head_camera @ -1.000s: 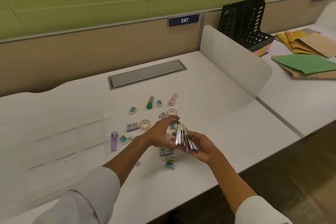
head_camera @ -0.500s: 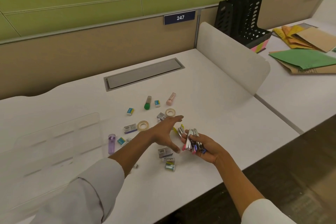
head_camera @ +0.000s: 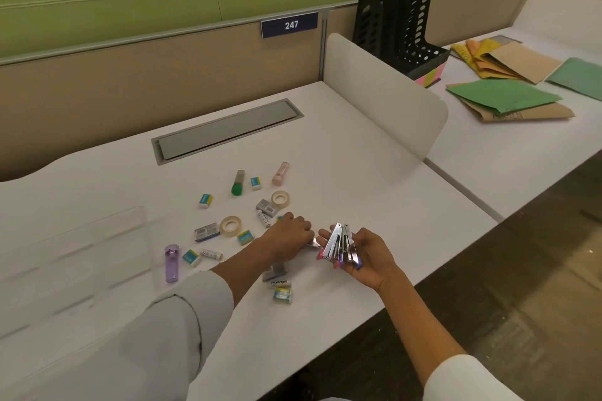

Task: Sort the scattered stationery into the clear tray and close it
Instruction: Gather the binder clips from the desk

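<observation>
While the clear tray (head_camera: 75, 257) lies open at the left of the white table (head_camera: 374, 179), nothing can be made out inside it; its walls are see-through and faint, and its compartments look bare. A purple tube (head_camera: 171, 263) lies just beside its right edge. On the neighbouring desk a black file rack (head_camera: 400, 26) stands upright, and what it holds cannot be told from here; green and brown folders (head_camera: 508, 99) lie spread near it.

The right hand (head_camera: 368, 257) is palm up, fingers curled round a bunch of small staplers (head_camera: 342, 246), metal tops fanned out, pink and purple ends showing at the bottom. The left hand (head_camera: 290, 234) reaches down to the table just beside it, knuckles up, fingers bent onto a small metal piece (head_camera: 314, 242) at its fingertips; whether they pinch it or only touch it cannot be told.

The remaining stationery is scattered on the table beyond and under the left arm: two tape rolls (head_camera: 230, 225), a green-capped tube (head_camera: 238, 182), a pink tube (head_camera: 280, 173), several blue-and-yellow erasers (head_camera: 206, 200), grey staple boxes (head_camera: 207, 232), and more small boxes (head_camera: 280, 283) near the left wrist. All of these lie outside the tray. A grey cable flap (head_camera: 228, 128) is set into the table farther back.
</observation>
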